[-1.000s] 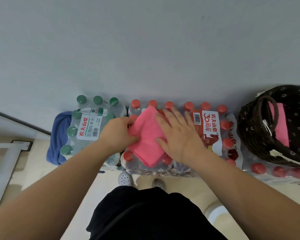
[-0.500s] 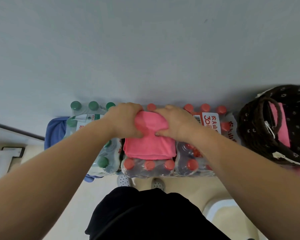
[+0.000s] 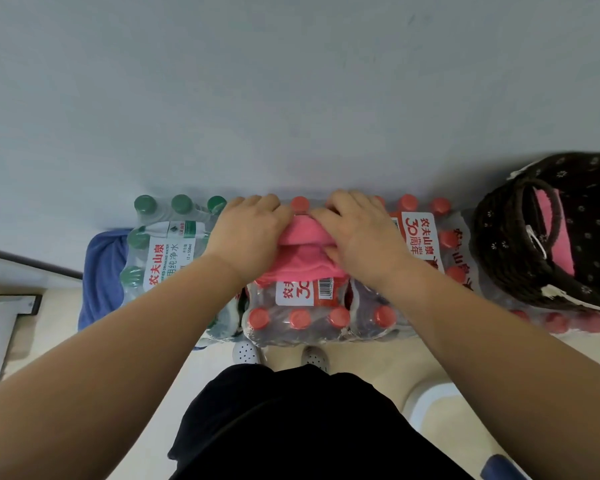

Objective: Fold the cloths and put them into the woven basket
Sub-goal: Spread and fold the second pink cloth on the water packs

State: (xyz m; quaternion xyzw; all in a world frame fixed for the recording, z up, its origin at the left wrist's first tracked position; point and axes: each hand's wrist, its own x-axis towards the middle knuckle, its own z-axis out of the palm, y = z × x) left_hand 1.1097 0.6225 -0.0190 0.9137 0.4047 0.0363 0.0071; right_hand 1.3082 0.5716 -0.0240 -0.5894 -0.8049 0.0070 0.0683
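A folded pink cloth (image 3: 305, 258) is lying bunched atop shrink-wrapped bottle packs (image 3: 302, 317), while a second pink cloth (image 3: 553, 233) is sitting inside the dark woven basket (image 3: 520, 271) at right.

Matt pink cloth (image 3: 300, 263), glossy plastic-wrapped bottles (image 3: 297, 318), rough woven basket (image 3: 520, 258).

Both hands grip a bunched pink cloth (image 3: 303, 252) on a red-capped bottle pack (image 3: 297, 315): the left hand (image 3: 248, 233) at its left edge, the right hand (image 3: 364, 237) at its right. Far right, a dark woven basket (image 3: 520, 258) holds another pink cloth (image 3: 555, 233).
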